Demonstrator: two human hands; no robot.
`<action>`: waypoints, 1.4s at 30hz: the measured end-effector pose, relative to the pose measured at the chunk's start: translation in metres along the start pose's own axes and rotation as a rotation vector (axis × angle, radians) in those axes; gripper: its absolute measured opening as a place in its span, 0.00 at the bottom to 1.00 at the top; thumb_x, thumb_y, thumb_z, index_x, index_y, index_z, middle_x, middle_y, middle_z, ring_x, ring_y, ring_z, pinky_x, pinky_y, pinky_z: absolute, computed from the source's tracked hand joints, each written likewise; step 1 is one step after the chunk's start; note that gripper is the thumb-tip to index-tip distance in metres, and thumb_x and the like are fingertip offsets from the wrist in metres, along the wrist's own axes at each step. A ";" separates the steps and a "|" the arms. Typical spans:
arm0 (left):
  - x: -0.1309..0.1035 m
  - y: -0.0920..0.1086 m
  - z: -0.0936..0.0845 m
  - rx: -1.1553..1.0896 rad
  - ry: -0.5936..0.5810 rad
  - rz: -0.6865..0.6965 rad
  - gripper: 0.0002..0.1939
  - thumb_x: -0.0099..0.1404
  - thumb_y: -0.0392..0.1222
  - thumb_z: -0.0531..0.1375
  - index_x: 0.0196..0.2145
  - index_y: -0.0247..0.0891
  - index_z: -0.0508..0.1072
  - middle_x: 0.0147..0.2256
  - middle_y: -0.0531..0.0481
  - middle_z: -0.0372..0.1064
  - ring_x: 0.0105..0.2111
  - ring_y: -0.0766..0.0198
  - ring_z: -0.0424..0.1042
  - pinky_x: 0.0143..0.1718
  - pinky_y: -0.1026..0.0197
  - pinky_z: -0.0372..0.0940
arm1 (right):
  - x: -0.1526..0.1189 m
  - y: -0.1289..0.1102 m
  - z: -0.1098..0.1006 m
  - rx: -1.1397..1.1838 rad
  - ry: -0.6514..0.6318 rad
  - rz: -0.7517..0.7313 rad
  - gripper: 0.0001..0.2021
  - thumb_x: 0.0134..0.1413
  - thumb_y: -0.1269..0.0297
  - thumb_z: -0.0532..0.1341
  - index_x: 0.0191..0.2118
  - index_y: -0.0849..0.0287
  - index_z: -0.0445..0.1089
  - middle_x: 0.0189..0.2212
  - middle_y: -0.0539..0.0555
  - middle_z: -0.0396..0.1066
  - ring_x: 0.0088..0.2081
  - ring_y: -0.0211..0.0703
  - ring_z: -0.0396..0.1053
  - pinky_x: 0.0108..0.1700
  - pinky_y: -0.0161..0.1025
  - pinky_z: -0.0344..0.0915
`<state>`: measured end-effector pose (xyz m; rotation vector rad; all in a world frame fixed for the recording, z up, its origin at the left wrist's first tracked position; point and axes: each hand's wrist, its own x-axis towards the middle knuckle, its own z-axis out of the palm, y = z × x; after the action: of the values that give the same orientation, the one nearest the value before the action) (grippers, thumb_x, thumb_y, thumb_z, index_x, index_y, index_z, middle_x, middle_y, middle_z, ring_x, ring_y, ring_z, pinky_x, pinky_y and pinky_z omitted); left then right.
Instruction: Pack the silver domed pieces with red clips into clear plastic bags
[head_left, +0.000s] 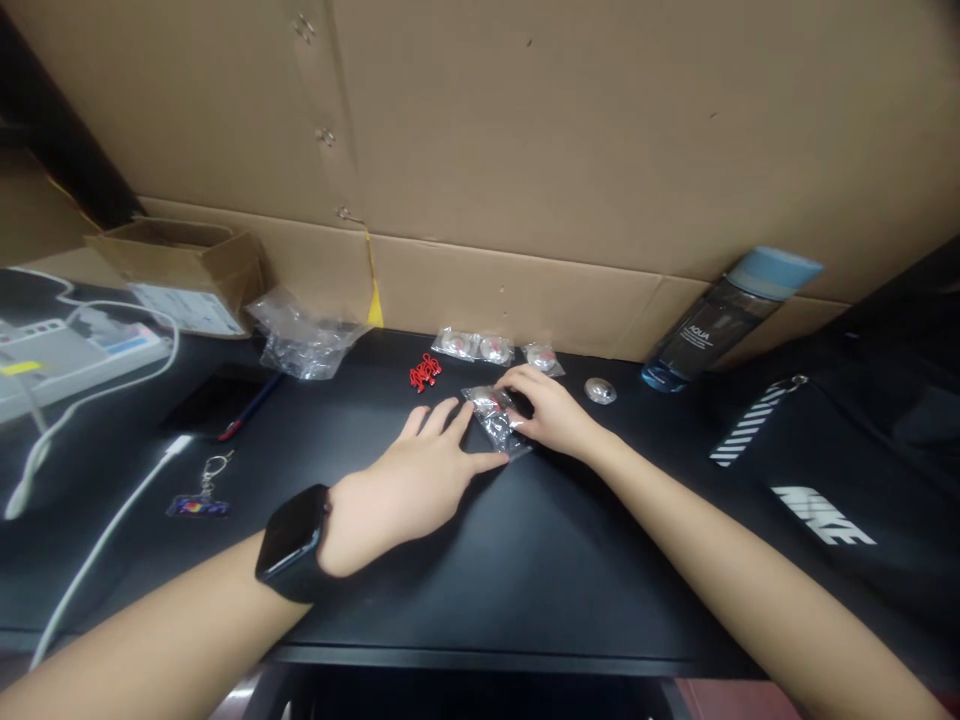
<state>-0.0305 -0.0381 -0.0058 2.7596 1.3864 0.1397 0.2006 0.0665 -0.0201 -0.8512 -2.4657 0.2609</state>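
A small clear plastic packet (pixel 495 424) with a shiny piece and a bit of red inside lies on the black desk between my hands. My left hand (pixel 409 485), a black watch on its wrist, is spread flat, its forefinger and thumb touching the packet's left and lower edges. With curled fingers and thumb, my right hand (pixel 551 412) grips the packet's right side; the fingertips partly cover it. Behind are similar packets (pixel 496 349) in a row. Red cord-like pieces (pixel 425 373) lie to the left, and a round, clear, shiny disc (pixel 600 390) sits to the right.
A tilted water bottle (pixel 712 325) leans at the back right, near a black bag (pixel 832 450). At left are a cardboard box (pixel 187 265), crumpled plastic (pixel 304 335), a phone (pixel 217 398), a pen (pixel 251 405), a keychain (pixel 199 505), a power strip (pixel 82 365) and white cables.
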 end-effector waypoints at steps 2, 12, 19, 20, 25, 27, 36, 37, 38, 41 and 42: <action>0.003 -0.008 0.002 -0.038 -0.006 0.018 0.27 0.72 0.39 0.58 0.64 0.65 0.67 0.71 0.46 0.49 0.68 0.33 0.48 0.61 0.31 0.53 | 0.003 0.004 0.004 0.087 0.010 0.018 0.18 0.56 0.74 0.62 0.52 0.55 0.72 0.49 0.57 0.74 0.50 0.49 0.72 0.51 0.48 0.70; 0.015 -0.025 -0.002 -0.106 -0.072 0.054 0.29 0.70 0.42 0.62 0.63 0.69 0.65 0.72 0.49 0.47 0.69 0.35 0.45 0.63 0.29 0.49 | 0.002 0.012 0.009 0.150 -0.015 0.135 0.20 0.59 0.74 0.63 0.56 0.53 0.71 0.52 0.55 0.76 0.47 0.47 0.70 0.51 0.48 0.68; 0.017 -0.031 -0.010 -0.144 -0.104 0.103 0.30 0.69 0.41 0.63 0.64 0.68 0.64 0.73 0.49 0.44 0.71 0.37 0.44 0.64 0.30 0.49 | 0.000 0.015 0.012 0.168 0.026 0.120 0.16 0.60 0.70 0.65 0.53 0.54 0.73 0.49 0.54 0.77 0.48 0.48 0.71 0.52 0.47 0.66; 0.017 -0.032 -0.010 -0.146 -0.108 0.110 0.31 0.69 0.41 0.63 0.64 0.68 0.64 0.73 0.49 0.44 0.71 0.38 0.44 0.64 0.30 0.48 | 0.000 0.015 0.013 0.166 0.036 0.116 0.15 0.60 0.70 0.66 0.52 0.54 0.73 0.49 0.54 0.77 0.48 0.47 0.71 0.52 0.47 0.66; 0.015 -0.032 -0.007 -0.115 -0.077 0.094 0.28 0.69 0.43 0.62 0.63 0.67 0.66 0.70 0.48 0.53 0.70 0.37 0.45 0.63 0.31 0.49 | 0.001 0.013 0.015 0.109 0.062 0.111 0.12 0.60 0.67 0.66 0.50 0.55 0.73 0.47 0.55 0.78 0.46 0.48 0.71 0.52 0.47 0.65; 0.012 -0.030 -0.004 -0.091 -0.045 0.076 0.27 0.69 0.44 0.62 0.63 0.66 0.67 0.68 0.46 0.56 0.69 0.35 0.47 0.63 0.30 0.50 | 0.000 0.011 0.014 0.111 0.059 0.105 0.14 0.60 0.67 0.65 0.51 0.55 0.72 0.48 0.55 0.77 0.46 0.48 0.71 0.52 0.47 0.66; 0.009 -0.023 -0.004 -0.046 -0.039 0.093 0.28 0.70 0.44 0.62 0.64 0.66 0.66 0.66 0.47 0.60 0.68 0.36 0.48 0.62 0.31 0.49 | 0.000 0.013 0.013 0.183 0.081 0.098 0.19 0.52 0.77 0.61 0.50 0.56 0.72 0.47 0.54 0.78 0.46 0.46 0.74 0.52 0.47 0.68; 0.009 -0.023 -0.004 -0.046 -0.033 0.094 0.28 0.70 0.44 0.61 0.64 0.66 0.65 0.66 0.47 0.60 0.68 0.36 0.48 0.62 0.31 0.49 | 0.000 0.013 0.014 0.190 0.088 0.099 0.18 0.53 0.76 0.61 0.50 0.56 0.72 0.46 0.54 0.78 0.46 0.46 0.74 0.51 0.47 0.68; 0.009 -0.023 -0.003 -0.047 -0.026 0.096 0.28 0.70 0.44 0.61 0.64 0.65 0.66 0.66 0.47 0.60 0.68 0.37 0.47 0.62 0.32 0.49 | 0.000 0.014 0.015 0.195 0.093 0.103 0.17 0.54 0.76 0.61 0.50 0.55 0.72 0.46 0.54 0.78 0.45 0.46 0.74 0.51 0.46 0.68; 0.009 -0.025 -0.003 -0.051 -0.015 0.112 0.27 0.70 0.43 0.61 0.64 0.65 0.67 0.66 0.48 0.61 0.68 0.38 0.48 0.63 0.33 0.49 | 0.000 0.015 0.016 0.187 0.090 0.123 0.15 0.57 0.71 0.64 0.50 0.55 0.72 0.45 0.55 0.78 0.45 0.46 0.74 0.51 0.47 0.68; 0.008 -0.024 -0.003 -0.051 -0.013 0.119 0.27 0.70 0.42 0.61 0.63 0.65 0.67 0.65 0.48 0.62 0.68 0.38 0.48 0.63 0.34 0.48 | 0.000 0.015 0.016 0.174 0.086 0.134 0.15 0.57 0.69 0.65 0.51 0.55 0.72 0.45 0.55 0.77 0.45 0.46 0.74 0.51 0.47 0.68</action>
<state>-0.0454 -0.0170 -0.0042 2.7955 1.1977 0.1597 0.1999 0.0778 -0.0393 -0.9328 -2.2715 0.4693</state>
